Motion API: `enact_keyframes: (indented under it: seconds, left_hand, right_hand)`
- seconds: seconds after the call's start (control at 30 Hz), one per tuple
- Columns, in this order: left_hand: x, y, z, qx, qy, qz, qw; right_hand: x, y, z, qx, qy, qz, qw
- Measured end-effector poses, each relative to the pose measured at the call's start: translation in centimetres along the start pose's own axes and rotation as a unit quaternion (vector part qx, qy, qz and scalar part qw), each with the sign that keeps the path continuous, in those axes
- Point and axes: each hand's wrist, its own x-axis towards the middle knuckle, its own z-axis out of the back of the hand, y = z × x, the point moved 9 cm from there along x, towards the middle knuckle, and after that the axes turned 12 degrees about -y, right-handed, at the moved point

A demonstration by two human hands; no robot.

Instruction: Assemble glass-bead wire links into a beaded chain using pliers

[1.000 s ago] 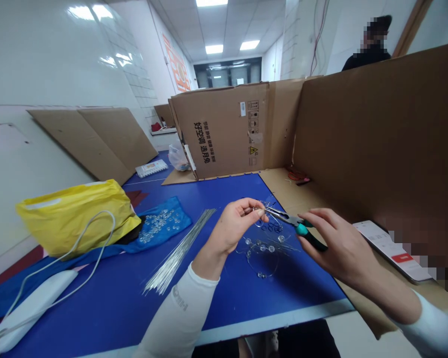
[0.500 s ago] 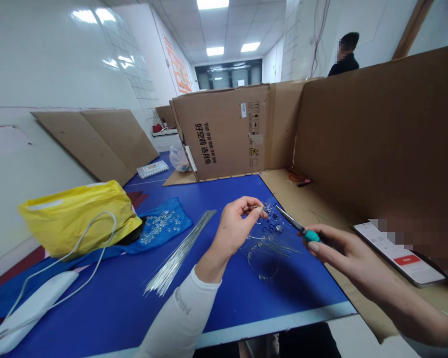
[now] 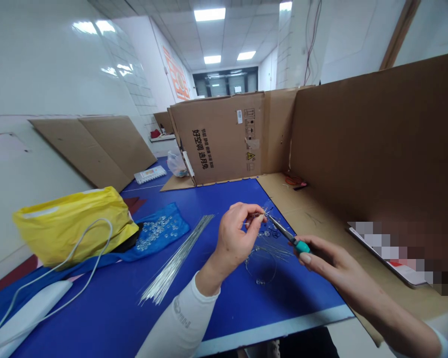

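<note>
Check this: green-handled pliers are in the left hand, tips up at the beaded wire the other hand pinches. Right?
No, the hand is wrong: the head view shows the green-handled pliers in the right hand, not the left. The rest holds: their tips are up at the beaded wire piece pinched by the left hand.

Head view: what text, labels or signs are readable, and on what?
"好空调 选月兔": black print on the cardboard carton.
Yellow warning triangle on the carton: symbol too small to read.
Too small or blurred: the smaller line beside that slogan, the orange wall sign, the sleeve print.
</note>
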Motion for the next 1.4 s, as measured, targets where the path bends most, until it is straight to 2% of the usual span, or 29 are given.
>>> enact_keyframes:
  seconds: [0.13,0.33,0.47,0.53,0.7,0.8,1.03,1.4]
  left_hand:
    - [0.0,0.0,-0.1,-0.005,0.006,0.025,1.000]
    - [-0.5,2.8,-1.2,-0.097,0.041,0.195,0.975]
    - [-1.0,4.1,-1.8,-0.130,0.049,0.251,0.958]
    - [-1.0,4.2,-1.8,-0.121,0.048,0.246,0.960]
    - [-0.5,2.9,-1.1,-0.034,0.029,0.158,0.986]
    - [-0.4,2.4,-1.1,-0.021,0.026,0.129,0.991]
    - [-0.3,2.1,-1.0,-0.031,0.020,0.120,0.992]
    - [-0.5,2.0,-1.1,-0.043,0.010,0.115,0.992]
  right_hand:
    - [0.1,-0.3,-0.1,0.004,-0.002,-0.001,1.000]
    - [0.3,-1.4,-0.9,0.056,0.035,-0.042,0.997]
    - [0.4,-1.7,-1.5,0.090,0.060,-0.060,0.992]
    - [0.5,-1.8,-1.5,0.092,0.058,-0.067,0.992]
    - [0.3,-1.4,-1.5,0.094,0.066,-0.067,0.991]
    - [0.1,-0.9,-1.6,0.108,0.076,-0.062,0.989]
    - [0.0,0.0,-2.0,0.138,0.103,-0.052,0.984]
    - [0.4,-0.3,-1.8,0.104,0.097,-0.032,0.989]
